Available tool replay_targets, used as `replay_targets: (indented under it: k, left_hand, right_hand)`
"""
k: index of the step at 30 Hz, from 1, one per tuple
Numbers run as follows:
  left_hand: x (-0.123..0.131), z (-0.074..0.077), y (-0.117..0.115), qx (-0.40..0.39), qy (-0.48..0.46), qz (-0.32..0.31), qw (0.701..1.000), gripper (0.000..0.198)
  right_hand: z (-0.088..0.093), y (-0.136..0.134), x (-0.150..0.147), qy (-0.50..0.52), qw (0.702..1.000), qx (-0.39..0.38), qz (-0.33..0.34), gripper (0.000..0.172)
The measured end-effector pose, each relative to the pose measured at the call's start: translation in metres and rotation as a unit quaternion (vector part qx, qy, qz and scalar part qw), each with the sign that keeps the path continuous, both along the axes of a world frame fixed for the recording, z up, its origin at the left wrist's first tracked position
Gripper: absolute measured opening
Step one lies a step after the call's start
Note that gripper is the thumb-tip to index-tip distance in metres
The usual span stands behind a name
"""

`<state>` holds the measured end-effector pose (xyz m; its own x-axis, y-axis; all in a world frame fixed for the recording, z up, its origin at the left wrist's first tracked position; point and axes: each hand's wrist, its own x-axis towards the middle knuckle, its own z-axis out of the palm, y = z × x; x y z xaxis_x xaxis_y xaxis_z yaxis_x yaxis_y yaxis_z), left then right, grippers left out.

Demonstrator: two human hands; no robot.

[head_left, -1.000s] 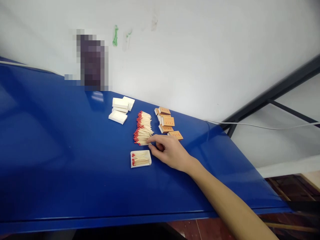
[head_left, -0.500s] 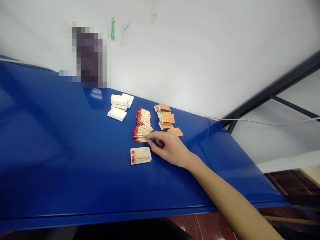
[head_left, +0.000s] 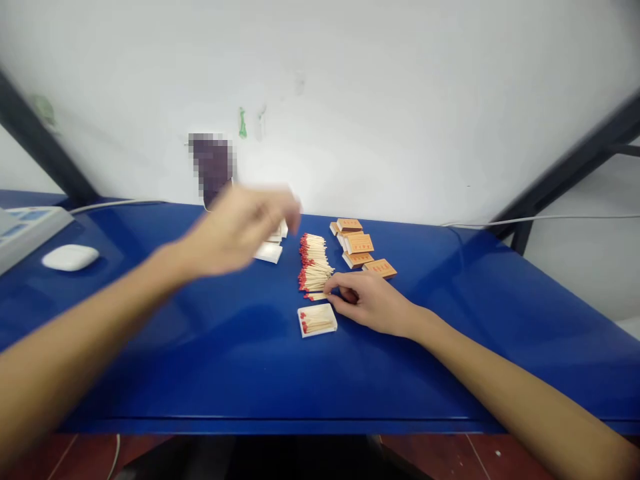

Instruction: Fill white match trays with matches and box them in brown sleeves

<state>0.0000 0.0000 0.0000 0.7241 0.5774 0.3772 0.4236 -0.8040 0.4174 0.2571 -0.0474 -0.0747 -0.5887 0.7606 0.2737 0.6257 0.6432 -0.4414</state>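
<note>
My right hand [head_left: 373, 307] rests on the blue table [head_left: 225, 347], fingers pinched on a match at the near end of a pile of red-tipped matches [head_left: 314, 263]. Just in front of it lies a white matchbox tray [head_left: 318, 321] with several matches in it. My left hand [head_left: 240, 227] hovers in the air over the stack of empty white trays [head_left: 270, 251], blurred by motion; its fingers look curled and I cannot make out whether it holds anything. Orange matchbox sleeves [head_left: 361, 248] lie behind my right hand.
A white mouse [head_left: 70, 257] and the corner of a grey device [head_left: 25, 227] sit at the far left. A white cable [head_left: 550, 218] runs along the wall at the right. Dark frame bars [head_left: 565, 177] slant at both sides.
The view has swung left and levelled out. My left arm has come into view and reached over the white trays. My right hand stays at the near end of the match pile.
</note>
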Motion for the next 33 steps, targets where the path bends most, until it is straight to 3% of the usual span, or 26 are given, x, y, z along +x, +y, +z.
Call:
replay_targets:
  k: [4,7,9,15,22,33]
  left_hand:
    - [0.013,-0.031,-0.003,-0.033,0.068,-0.067,0.995,0.044]
    - [0.013,-0.053,-0.005,-0.052,0.077,-0.056,0.994,0.045]
    - [0.009,-0.058,-0.006,-0.053,0.089,-0.05,0.993,0.04]
    - [0.004,-0.06,-0.007,-0.02,0.083,-0.027,0.996,0.033]
    - [0.01,-0.063,-0.015,0.016,0.084,-0.06,0.995,0.023]
    - [0.012,-0.064,-0.016,0.015,0.104,-0.053,0.993,0.034]
  right_hand:
    - [0.001,-0.002,0.0,0.009,1.0,0.003,-0.008,0.007]
    - [0.001,-0.002,0.001,0.014,1.0,0.005,-0.018,0.009]
    - [0.001,-0.002,0.001,0.01,1.0,0.007,-0.017,0.012]
    - [-0.002,-0.001,-0.001,-0.002,1.0,0.011,-0.012,0.016]
    - [-0.002,0.0,0.0,-0.003,1.0,0.008,-0.009,0.014]
    - [-0.004,0.001,-0.001,0.004,1.0,0.026,0.001,0.014]
